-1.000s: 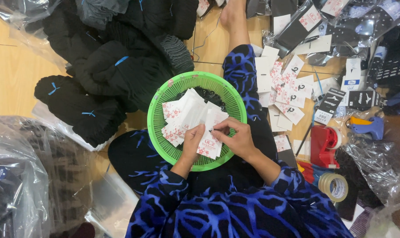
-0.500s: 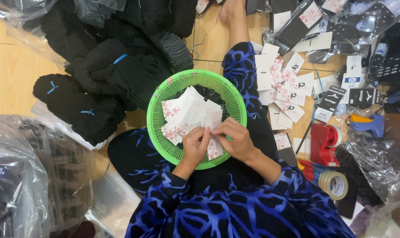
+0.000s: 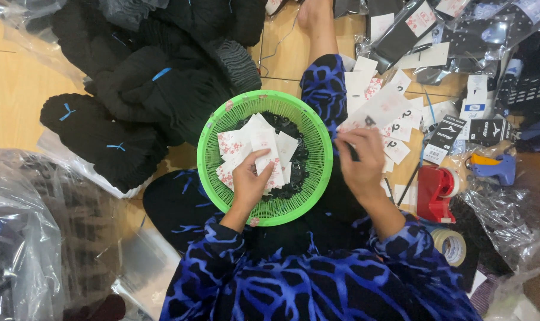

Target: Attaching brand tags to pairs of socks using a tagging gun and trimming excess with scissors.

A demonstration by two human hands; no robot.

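A round green plastic basket [image 3: 213,128] rests on my lap, with white paper cards [image 3: 240,145] printed with red marks lying on black socks inside it. My left hand [image 3: 250,176] reaches into the basket and its fingers press on the top card [image 3: 268,150] of the pile. My right hand [image 3: 360,159] is out past the basket's right rim and holds one folded white card [image 3: 378,110] above a heap of similar cards [image 3: 400,128] on the floor.
Bundles of black socks [image 3: 139,89] tied with blue tags lie at the upper left. Clear plastic bags [image 3: 20,238] fill the lower left. A red tape dispenser [image 3: 434,193], a tape roll [image 3: 451,245], a blue tagging gun [image 3: 491,167] and bagged socks [image 3: 412,30] crowd the right.
Both hands were together on one card over the basket. My right hand has since swung right with a card to the floor heap, while my left hand stayed on the basket's pile.
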